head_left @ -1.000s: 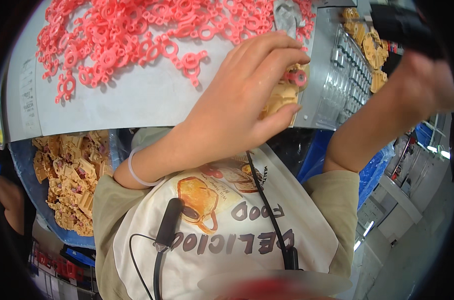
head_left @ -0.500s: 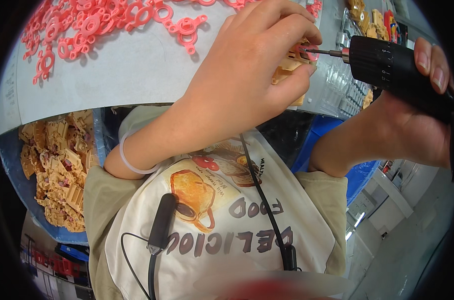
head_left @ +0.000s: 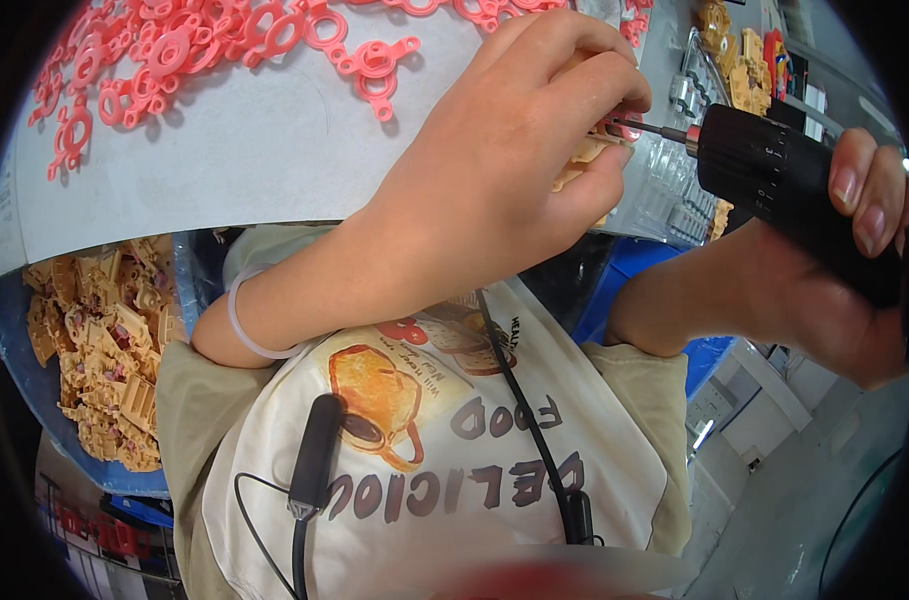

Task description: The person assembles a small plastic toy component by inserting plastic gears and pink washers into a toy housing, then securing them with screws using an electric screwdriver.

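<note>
My left hand is closed around a tan plastic part at the table's right side, its fingers hiding most of it. A small pink plastic piece shows at the part's right end. My right hand grips a black electric screwdriver, held nearly level. Its thin bit points left and its tip meets the pink piece by my left fingertips. Whether a screw sits at the tip, I cannot make out.
Many pink ring-shaped parts are heaped across the far left of the white table. A blue-lined bin below holds tan parts. Right of my left hand stands a clear tray of small metal pieces, with more tan parts behind.
The whole view has shifted slightly, so most table things sit a little lower. The screwdriver tilts a bit more, its body lower on the right; both hands keep their holds.
</note>
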Tool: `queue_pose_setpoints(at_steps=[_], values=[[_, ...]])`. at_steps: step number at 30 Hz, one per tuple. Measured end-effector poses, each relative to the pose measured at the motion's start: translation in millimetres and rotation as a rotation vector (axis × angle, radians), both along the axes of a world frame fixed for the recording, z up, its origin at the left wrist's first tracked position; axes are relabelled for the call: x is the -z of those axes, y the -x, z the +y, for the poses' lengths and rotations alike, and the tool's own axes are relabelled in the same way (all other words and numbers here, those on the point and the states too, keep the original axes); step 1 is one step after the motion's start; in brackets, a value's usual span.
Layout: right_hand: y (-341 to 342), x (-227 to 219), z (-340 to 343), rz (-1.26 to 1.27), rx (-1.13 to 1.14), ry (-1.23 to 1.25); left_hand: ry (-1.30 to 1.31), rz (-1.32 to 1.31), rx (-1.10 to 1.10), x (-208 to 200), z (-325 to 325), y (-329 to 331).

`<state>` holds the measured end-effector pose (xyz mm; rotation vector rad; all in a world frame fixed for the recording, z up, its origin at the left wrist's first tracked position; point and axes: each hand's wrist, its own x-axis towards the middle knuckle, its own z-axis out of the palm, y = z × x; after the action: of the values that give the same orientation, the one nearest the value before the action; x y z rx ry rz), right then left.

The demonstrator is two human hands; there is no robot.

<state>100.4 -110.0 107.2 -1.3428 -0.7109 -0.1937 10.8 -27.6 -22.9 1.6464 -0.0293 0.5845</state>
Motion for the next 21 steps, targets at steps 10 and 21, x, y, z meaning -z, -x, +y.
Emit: queue_pose_setpoints(at_steps=[10, 21], values=[[-11.3, -12.1, -33.2, 0.037, -0.050, -0.039, 0.017, -0.006, -0.037, 2.4, -1.0, 1.4], [3.6, -9.2, -39.4, 0.097, -0.080, -0.121, -0.004, 0.008, -0.055, -1.2, -5.8, -0.7]])
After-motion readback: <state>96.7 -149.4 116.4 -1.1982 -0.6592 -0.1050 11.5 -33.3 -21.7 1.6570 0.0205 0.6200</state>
